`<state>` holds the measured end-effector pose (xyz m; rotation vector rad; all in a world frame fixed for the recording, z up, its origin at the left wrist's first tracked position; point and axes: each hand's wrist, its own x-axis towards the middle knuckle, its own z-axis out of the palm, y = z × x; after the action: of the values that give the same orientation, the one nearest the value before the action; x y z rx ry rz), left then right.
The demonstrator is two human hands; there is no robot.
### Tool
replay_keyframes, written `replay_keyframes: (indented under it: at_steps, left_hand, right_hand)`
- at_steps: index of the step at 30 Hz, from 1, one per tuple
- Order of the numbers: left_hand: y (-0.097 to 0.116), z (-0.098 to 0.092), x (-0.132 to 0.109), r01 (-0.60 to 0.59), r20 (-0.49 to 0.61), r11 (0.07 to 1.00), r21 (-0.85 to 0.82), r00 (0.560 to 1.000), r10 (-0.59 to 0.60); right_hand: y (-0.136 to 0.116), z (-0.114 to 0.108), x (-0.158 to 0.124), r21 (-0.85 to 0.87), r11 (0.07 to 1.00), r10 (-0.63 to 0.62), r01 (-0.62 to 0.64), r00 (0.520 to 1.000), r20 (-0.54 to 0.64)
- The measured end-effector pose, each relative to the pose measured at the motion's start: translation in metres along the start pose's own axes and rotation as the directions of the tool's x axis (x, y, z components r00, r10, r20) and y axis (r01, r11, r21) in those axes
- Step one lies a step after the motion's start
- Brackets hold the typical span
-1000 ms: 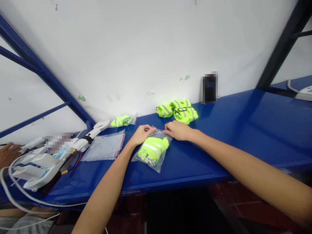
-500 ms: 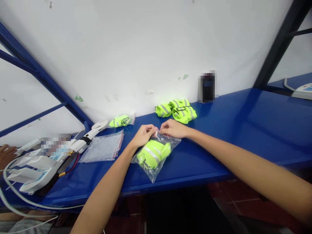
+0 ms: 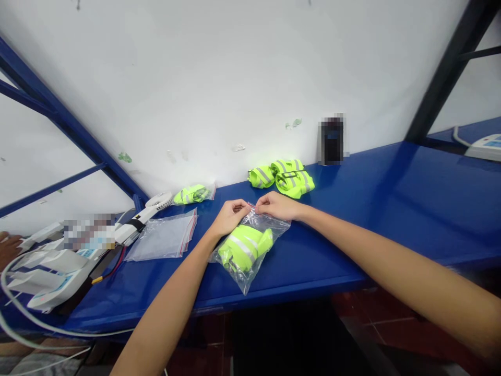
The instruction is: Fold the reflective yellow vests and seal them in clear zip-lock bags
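Observation:
A clear zip bag (image 3: 250, 250) with a folded neon-yellow reflective vest inside lies on the blue shelf (image 3: 352, 219). My left hand (image 3: 230, 215) pinches the bag's top edge on its left side. My right hand (image 3: 276, 204) pinches the same edge just to the right, fingers closed. The two hands nearly touch at the bag's mouth.
A stack of empty zip bags (image 3: 164, 237) lies to the left. A bagged vest (image 3: 193, 194) and loose folded vests (image 3: 287, 177) sit by the wall. A white handheld fan (image 3: 146, 211), white devices with cables (image 3: 55, 266) and another person's hand (image 3: 8, 245) are at far left.
My right hand slid left along the bag's top edge toward my left hand, and the bag turned slightly with its lower end nearer the shelf's front edge.

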<state>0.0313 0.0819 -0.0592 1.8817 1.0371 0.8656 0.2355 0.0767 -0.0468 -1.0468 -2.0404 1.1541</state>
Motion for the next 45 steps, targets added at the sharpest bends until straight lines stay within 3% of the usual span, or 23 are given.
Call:
replay_keyframes:
  at_steps: [11,17,24,29,34,39,42,45]
  left_hand:
    - [0.001,0.0,0.0,-0.051,0.008,0.998,0.033,0.999,0.05]
    - [0.002,0.001,-0.001,-0.005,0.043,1.0,-0.022,0.999,0.006]
    - [-0.016,-0.006,0.004,0.091,0.02,0.988,-0.127,0.996,-0.089]
    - [-0.015,-0.008,0.003,0.087,0.012,0.989,-0.118,0.996,-0.086]
    - [-0.01,-0.005,0.002,0.056,0.013,0.996,-0.072,0.998,-0.056]
    - [-0.009,-0.003,0.001,0.056,0.068,0.998,-0.036,0.996,-0.053]
    - [-0.011,-0.002,0.001,0.044,0.085,0.997,-0.059,0.996,-0.039]
    - [-0.013,-0.003,0.002,0.015,0.107,0.996,-0.085,0.994,-0.005]
  right_hand:
    - [0.005,0.005,0.003,-0.028,0.996,-0.091,0.09,0.995,-0.051]
    - [0.004,0.006,0.001,-0.069,0.994,-0.094,0.09,0.994,-0.05]
    - [-0.001,0.004,-0.002,-0.117,0.993,-0.021,0.02,1.0,-0.013]
    - [-0.004,0.001,-0.025,-0.101,0.991,0.08,-0.083,0.996,-0.03]
    - [-0.005,-0.005,-0.067,-0.125,0.985,0.112,-0.121,0.991,-0.08]
    - [-0.007,-0.011,-0.097,-0.267,0.96,0.064,-0.084,0.994,-0.083]
    - [-0.014,-0.014,-0.101,-0.341,0.935,0.092,-0.099,0.995,-0.036]
    - [-0.031,-0.016,-0.102,-0.188,0.966,0.191,-0.175,0.979,0.071]
